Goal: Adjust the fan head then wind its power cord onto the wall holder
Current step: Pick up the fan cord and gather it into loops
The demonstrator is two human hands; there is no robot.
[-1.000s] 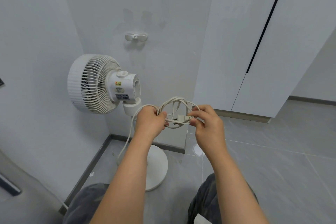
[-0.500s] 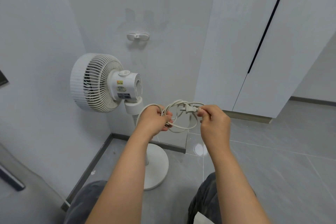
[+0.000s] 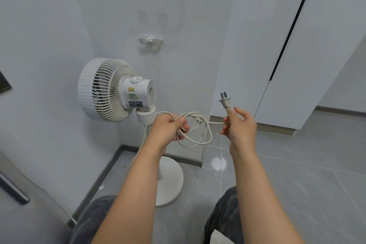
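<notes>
So far the cord (image 3: 195, 131) is only gathered in loose loops in the closed left hand (image 3: 168, 128), the right hand (image 3: 240, 125) pinching it just below the plug (image 3: 225, 101), while the wall holder (image 3: 151, 40), farther up, looks bare, so winding remains.

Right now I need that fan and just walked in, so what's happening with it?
A person is tidying the fan's power cord. The left hand grips a loose bundle of cord loops, while the right hand pinches the cord just below the plug, prongs pointing up. The fan is unplugged and stands in the corner. The wall holder above it is bare, so nothing is wound on yet.
</notes>
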